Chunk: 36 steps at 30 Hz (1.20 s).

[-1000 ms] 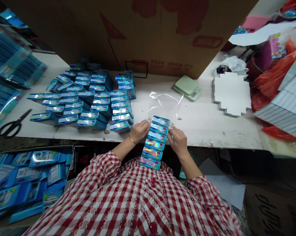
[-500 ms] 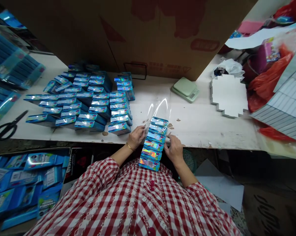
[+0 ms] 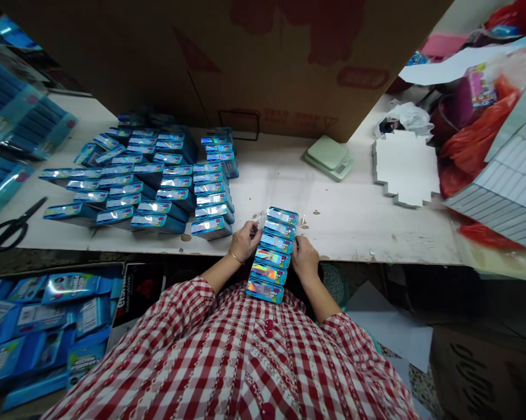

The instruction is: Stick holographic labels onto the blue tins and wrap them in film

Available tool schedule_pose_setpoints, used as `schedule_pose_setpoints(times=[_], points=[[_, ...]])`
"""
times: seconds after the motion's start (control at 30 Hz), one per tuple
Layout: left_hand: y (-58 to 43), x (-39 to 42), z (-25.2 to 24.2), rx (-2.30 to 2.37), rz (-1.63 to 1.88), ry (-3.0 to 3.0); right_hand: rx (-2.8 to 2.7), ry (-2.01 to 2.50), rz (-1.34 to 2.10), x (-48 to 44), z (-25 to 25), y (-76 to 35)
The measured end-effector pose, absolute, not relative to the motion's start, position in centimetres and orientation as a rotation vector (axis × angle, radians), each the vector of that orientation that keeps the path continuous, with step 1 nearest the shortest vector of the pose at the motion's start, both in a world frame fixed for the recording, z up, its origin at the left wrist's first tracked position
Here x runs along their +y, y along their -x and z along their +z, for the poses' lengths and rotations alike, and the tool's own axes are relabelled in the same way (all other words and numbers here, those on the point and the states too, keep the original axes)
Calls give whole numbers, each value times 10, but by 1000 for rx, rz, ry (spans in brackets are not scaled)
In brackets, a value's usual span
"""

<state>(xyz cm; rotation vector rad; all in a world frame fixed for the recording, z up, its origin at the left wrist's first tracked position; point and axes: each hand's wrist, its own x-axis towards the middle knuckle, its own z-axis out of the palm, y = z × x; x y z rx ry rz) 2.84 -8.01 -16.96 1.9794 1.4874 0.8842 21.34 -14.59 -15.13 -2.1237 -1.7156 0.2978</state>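
A row of several blue packs [image 3: 272,256] with shiny printed ends runs from my lap up over the table's front edge. Clear plastic film [image 3: 301,220], apparently a bag, shows around the upper packs; how far down it reaches I cannot tell. On the row's left side, my left hand [image 3: 245,240] is closed, pinching the film at its edge. My right hand [image 3: 305,256] is closed against the right side, its fingertips at the film beside the packs. Many more blue packs [image 3: 171,195] stand in rows on the table to the left of my left hand.
Black scissors [image 3: 16,224] lie at the table's left end. A large cardboard box [image 3: 289,76] stands behind. Farther right are a green scale [image 3: 330,156], a stack of white cut-out card [image 3: 406,166] and red plastic bags [image 3: 477,140]. A carton of blue packs [image 3: 48,326] sits lower left.
The film that arched up beyond the row has come down and lies lower around the upper packs. My right hand has moved slightly left and closed its fingers in.
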Motion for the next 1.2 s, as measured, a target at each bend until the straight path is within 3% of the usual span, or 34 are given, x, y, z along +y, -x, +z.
schedule_pose_setpoints(times=[0.3,0.63,0.9,1.1,1.2], points=[[-13,-90,-162,1439,415,-2539,-1998,1910,-57,-155,-157,-220],[26,-157,-163,1132,503,-2819,-2302,1476,-160,-228,-163,-223],[49,-182,-161,820,437,-2592,-2484,1281,258,-259,-172,-237],[34,-179,-163,1039,529,-2356,-2305,1163,239,-241,-166,-222],[21,-155,-161,1227,595,-2300,-2178,1374,269,-225,-159,-208]])
